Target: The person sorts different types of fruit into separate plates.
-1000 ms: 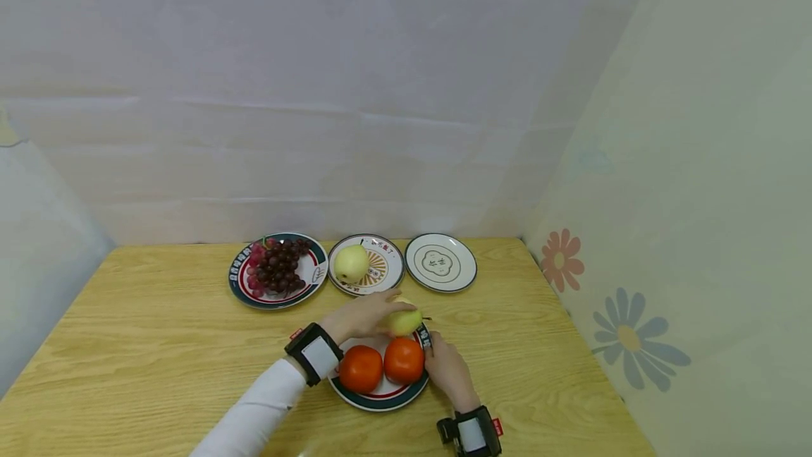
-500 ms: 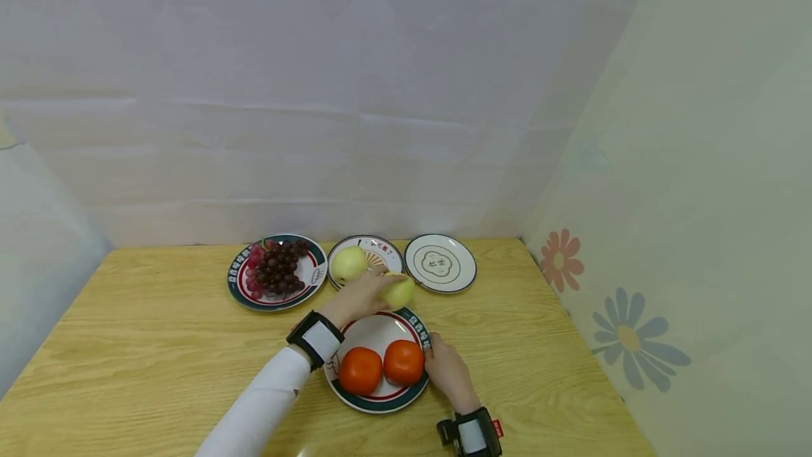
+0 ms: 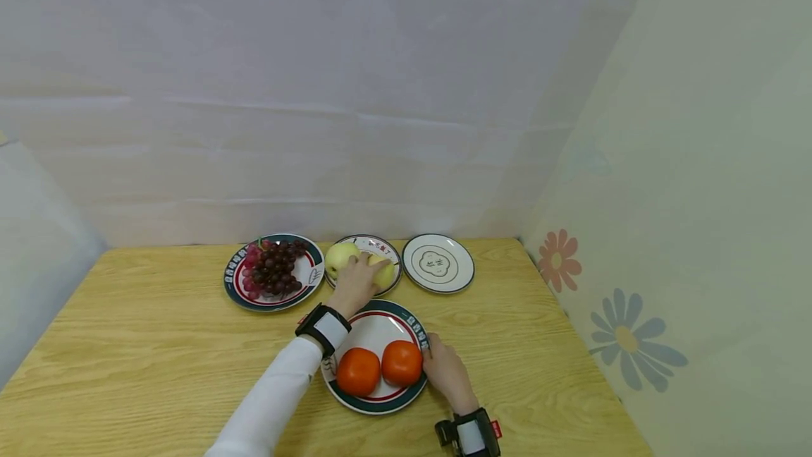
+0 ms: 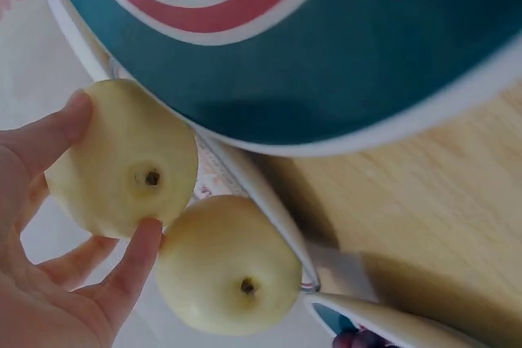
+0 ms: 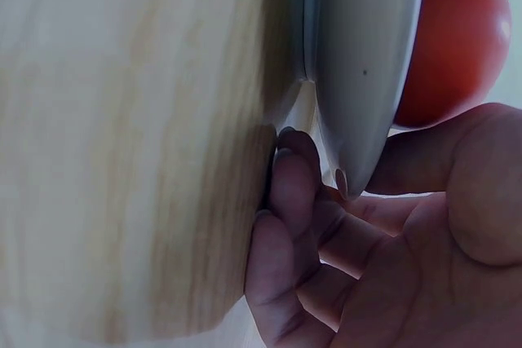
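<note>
My left hand (image 3: pixel 355 282) holds a pale yellow pear (image 3: pixel 383 272) over the small patterned plate (image 3: pixel 373 241). In the left wrist view, thumb and fingers curl round this pear, which sits right beside a second pear (image 4: pixel 228 270) on that plate. Nearer to me stands a large plate (image 3: pixel 374 330) with a dark green rim, carrying two orange-red round fruits (image 3: pixel 402 363). At its right edge my right hand (image 3: pixel 449 376) grips the rim. The right wrist view shows the thumb over the rim and the fingers (image 5: pixel 289 189) curled underneath, low by the table.
To the left at the back, a green-rimmed plate (image 3: pixel 312 277) bears a bunch of dark and red grapes (image 3: pixel 275 270). A white plate (image 3: pixel 438 244) with a dark edge stands at the back right. Behind the wooden table (image 3: pixel 158 344) rises a pale cloth wall (image 3: pixel 317 125).
My left hand has carried the pear away from the large plate, up and left to the small plate beside the other pear. My right hand stays on the large plate's rim.
</note>
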Demonstrator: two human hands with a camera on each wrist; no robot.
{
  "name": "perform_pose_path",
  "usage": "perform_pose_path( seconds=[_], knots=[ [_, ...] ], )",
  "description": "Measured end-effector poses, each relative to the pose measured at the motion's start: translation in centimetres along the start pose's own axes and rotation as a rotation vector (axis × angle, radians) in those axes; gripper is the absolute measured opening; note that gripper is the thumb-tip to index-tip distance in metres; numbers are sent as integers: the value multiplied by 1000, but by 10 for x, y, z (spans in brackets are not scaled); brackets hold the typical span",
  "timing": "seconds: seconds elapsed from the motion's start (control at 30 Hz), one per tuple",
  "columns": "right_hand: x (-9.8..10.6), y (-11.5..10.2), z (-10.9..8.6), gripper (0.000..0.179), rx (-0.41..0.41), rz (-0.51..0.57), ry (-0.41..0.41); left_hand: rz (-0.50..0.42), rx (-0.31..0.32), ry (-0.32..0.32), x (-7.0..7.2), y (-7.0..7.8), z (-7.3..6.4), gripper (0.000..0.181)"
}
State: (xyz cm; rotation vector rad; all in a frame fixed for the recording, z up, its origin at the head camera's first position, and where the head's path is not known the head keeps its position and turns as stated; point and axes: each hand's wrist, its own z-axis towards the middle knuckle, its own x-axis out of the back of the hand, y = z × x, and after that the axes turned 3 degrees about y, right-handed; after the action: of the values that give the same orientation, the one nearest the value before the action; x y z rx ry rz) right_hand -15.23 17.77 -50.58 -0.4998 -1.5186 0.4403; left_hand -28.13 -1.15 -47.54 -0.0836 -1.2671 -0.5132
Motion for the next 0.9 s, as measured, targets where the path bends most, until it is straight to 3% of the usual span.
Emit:
perform_pose_path(
  seconds=[0.2, 0.43, 0.7, 0.8, 0.9],
  knots=[
    [0, -1, 0, 31, -3, 4, -2, -21, 91, -4, 2, -6, -1, 60],
    [0, 0, 1, 32, -16, 16, -16, -42, 67, -7, 1, -13, -8, 60],
    [1, -1, 1, 33, -30, 31, -33, -93, 51, 60, 6, -21, -37, 56],
    [2, -1, 1, 33, -33, 31, -41, -83, 78, 41, 10, -23, -50, 58],
    [3, -1, 2, 34, -34, 29, -41, -55, 106, -18, 13, -24, -62, 59]
  ],
)
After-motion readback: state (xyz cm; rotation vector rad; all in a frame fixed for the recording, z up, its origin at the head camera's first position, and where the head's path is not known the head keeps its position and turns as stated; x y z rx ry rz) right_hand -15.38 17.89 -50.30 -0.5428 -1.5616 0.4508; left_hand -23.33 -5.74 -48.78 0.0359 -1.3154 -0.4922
